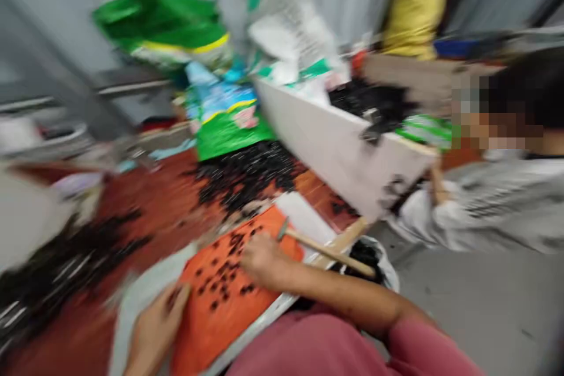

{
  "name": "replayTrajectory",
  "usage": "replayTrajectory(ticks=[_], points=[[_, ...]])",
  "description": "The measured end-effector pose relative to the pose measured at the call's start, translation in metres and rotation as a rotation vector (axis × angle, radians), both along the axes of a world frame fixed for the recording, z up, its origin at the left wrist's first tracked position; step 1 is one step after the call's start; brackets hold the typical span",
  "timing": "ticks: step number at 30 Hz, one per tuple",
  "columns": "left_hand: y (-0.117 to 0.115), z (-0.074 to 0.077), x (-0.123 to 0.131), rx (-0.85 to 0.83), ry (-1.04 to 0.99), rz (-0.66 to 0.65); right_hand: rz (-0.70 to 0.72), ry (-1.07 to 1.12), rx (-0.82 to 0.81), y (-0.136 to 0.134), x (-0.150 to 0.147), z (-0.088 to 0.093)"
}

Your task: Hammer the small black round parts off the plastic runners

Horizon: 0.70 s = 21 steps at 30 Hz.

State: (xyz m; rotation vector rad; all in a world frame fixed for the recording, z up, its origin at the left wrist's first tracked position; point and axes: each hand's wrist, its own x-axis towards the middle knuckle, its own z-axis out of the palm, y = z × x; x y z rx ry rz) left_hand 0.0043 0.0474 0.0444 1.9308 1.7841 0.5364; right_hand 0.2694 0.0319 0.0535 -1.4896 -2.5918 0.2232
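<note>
An orange sheet [238, 323] lies on a pale board on my lap, dotted with several small dark pieces [224, 276]. My right hand [267, 261] rests over its upper right part, fingers curled down among the pieces; what they pinch is hidden. At the sheet's left edge is my left hand [156, 326], thumb drawn in against the fingers. A dark spot shows between them, too blurred to name. Just beyond my right forearm a thin wooden-handled tool [337, 252] with a greenish end lies slanted across the board's far edge.
Black strip-like pieces [251, 173] are heaped on the red tabletop [163, 188], with another dark pile [57, 270] at left. Green bags [233, 129] and a white sack [286, 29] stand behind. A white panel [326, 141] divides off a person [506, 200] at right.
</note>
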Motion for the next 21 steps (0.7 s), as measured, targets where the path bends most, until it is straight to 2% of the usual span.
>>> replayTrajectory(ticks=[2, 5, 10, 13, 16, 18, 21], points=[[-0.012, -0.013, -0.028, -0.077, 0.034, 0.123, 0.051, 0.006, -0.017, 0.013, -0.029, -0.018], [-0.008, -0.021, -0.041, -0.081, 0.020, 0.051, 0.024, 0.024, 0.020, 0.025, -0.031, -0.031], [0.003, -0.016, -0.018, -0.110, 0.141, -0.038, -0.007, 0.009, 0.029, 0.031, -0.012, -0.029], [0.005, -0.017, -0.006, -0.127, 0.280, -0.083, -0.004, -0.006, 0.014, 0.035, -0.010, -0.024], [0.007, -0.020, -0.003, -0.120, 0.358, -0.071, 0.011, -0.003, 0.002, 0.040, -0.013, -0.018], [0.007, -0.021, -0.004, -0.139, 0.351, -0.035, 0.054, 0.025, 0.001, 0.042, -0.020, -0.016], [0.009, -0.023, -0.008, -0.195, 0.239, 0.001, 0.138, 0.043, -0.009, 0.042, -0.038, -0.018]])
